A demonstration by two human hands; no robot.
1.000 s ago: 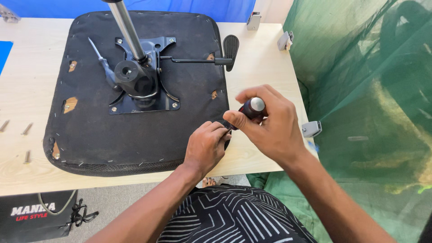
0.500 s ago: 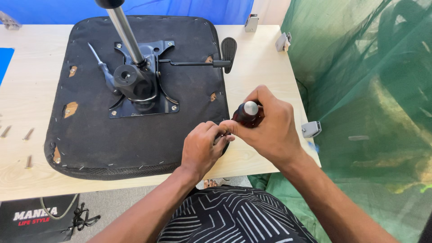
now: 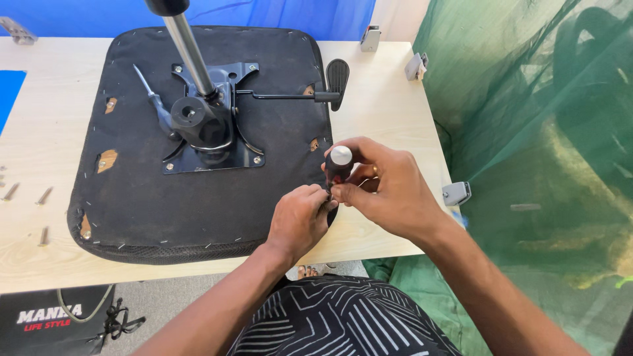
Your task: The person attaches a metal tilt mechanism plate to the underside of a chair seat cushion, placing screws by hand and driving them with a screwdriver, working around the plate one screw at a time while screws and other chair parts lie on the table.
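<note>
A screwdriver [image 3: 339, 165] with a dark handle and silver cap is held upright in the right hand [image 3: 382, 191], whose fingers are wrapped closed around the handle, at the right front edge of the black seat pad [image 3: 198, 204] lying upside down on the wooden table [image 3: 389, 99]. The left hand [image 3: 300, 221] is closed in a pinch at the tool's lower end, apparently steadying the tip or a fastener. The step in hand is judged to be the driving of a screw near the seat's edge; steady downward pressure and a vertical shaft are called for next. The tip and any screw are hidden by the fingers. Loose screws [image 3: 26, 198] are seen at the table's left edge.
</note>
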